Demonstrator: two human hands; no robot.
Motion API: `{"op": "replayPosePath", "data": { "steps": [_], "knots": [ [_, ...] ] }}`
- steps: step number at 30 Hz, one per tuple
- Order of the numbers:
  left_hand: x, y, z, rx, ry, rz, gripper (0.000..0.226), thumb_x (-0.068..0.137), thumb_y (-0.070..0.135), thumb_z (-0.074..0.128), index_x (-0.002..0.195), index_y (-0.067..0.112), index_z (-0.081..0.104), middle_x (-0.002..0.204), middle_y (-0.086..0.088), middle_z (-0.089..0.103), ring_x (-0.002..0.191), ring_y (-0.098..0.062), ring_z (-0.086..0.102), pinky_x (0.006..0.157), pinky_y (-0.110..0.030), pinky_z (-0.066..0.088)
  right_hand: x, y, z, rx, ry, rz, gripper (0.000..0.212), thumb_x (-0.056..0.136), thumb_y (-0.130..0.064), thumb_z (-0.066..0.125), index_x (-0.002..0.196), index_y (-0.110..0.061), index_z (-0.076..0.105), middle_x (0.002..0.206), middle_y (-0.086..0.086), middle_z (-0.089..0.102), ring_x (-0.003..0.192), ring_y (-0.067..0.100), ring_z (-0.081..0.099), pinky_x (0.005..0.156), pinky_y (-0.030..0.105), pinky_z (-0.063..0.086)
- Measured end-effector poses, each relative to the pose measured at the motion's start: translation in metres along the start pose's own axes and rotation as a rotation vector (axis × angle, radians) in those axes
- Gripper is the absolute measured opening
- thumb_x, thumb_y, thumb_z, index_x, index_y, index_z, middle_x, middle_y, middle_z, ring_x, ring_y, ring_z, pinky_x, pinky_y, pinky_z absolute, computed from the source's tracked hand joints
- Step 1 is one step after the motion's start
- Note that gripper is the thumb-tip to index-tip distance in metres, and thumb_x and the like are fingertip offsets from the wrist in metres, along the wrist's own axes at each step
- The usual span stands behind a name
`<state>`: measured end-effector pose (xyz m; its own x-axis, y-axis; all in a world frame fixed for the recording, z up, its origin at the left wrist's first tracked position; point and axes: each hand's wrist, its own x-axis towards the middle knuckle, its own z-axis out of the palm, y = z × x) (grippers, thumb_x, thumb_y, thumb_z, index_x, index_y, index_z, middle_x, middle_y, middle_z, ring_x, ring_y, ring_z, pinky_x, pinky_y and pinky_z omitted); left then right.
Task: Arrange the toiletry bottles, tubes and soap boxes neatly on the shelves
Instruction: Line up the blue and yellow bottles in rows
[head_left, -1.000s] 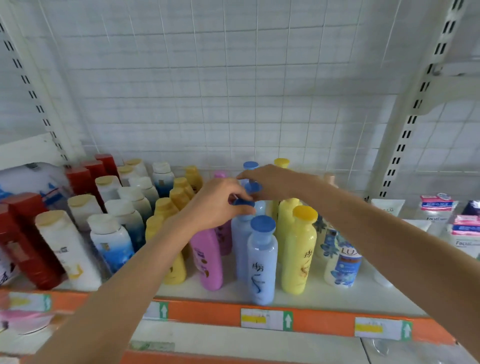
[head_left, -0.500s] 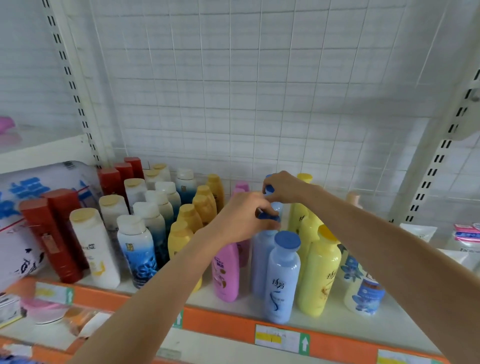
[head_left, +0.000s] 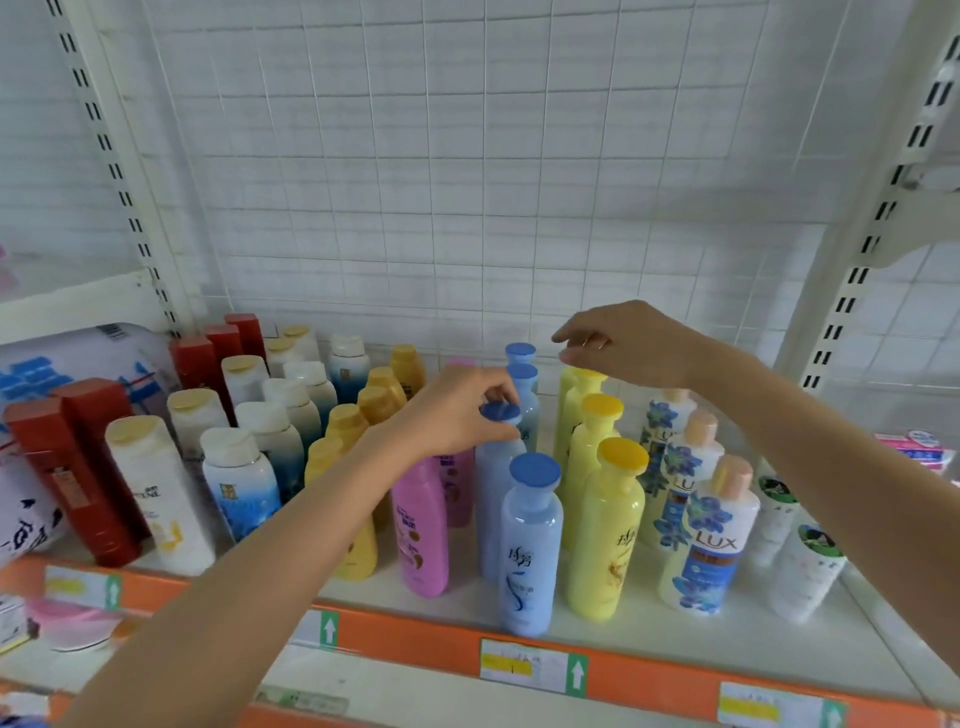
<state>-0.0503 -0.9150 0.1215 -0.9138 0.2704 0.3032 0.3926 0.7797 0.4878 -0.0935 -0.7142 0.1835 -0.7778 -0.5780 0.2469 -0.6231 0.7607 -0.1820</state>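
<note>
Both bare arms reach forward. The left hand (head_left: 451, 415) is low, its fingers and thumb curled around something small. The right hand (head_left: 626, 343) is higher up, palm down, with loose bent fingers and nothing in it. The hands are apart.

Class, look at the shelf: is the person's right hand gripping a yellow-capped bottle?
No. The right hand hovers with loosely bent fingers just above the rearmost yellow-capped yellow plastic bottle, holding nothing.
</note>
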Motion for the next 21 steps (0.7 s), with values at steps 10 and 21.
{"op": "replayPosePath", "data": {
  "steps": [10,21],
  "knots": [
    [0.027,0.000,0.014,0.173,0.061,-0.020,0.031,0.076,0.035,0.071,0.101,0.016,0.069,0.096,-0.004,0.066,0.086,-0.018,0.058,0.075,-0.031,0.046,-0.060,-0.024,0.004,0.088,-0.054,-0.045,0.023,0.088,-0.027,0.059,0.109,-0.021,0.066,0.101,-0.004,0.067,0.091,0.007,0.061,0.085,0.019,0.047],
    [0.029,0.007,0.004,0.441,-0.086,0.015,0.034,0.085,0.036,0.054,0.074,0.005,0.058,0.083,-0.010,0.062,0.076,-0.024,0.055,0.062,-0.031,0.041,-0.064,-0.052,0.019,0.118,-0.177,-0.103,0.036,0.086,-0.038,0.060,0.119,-0.025,0.060,0.107,-0.007,0.062,0.089,0.004,0.058,0.083,0.016,0.045]
  ]
}}
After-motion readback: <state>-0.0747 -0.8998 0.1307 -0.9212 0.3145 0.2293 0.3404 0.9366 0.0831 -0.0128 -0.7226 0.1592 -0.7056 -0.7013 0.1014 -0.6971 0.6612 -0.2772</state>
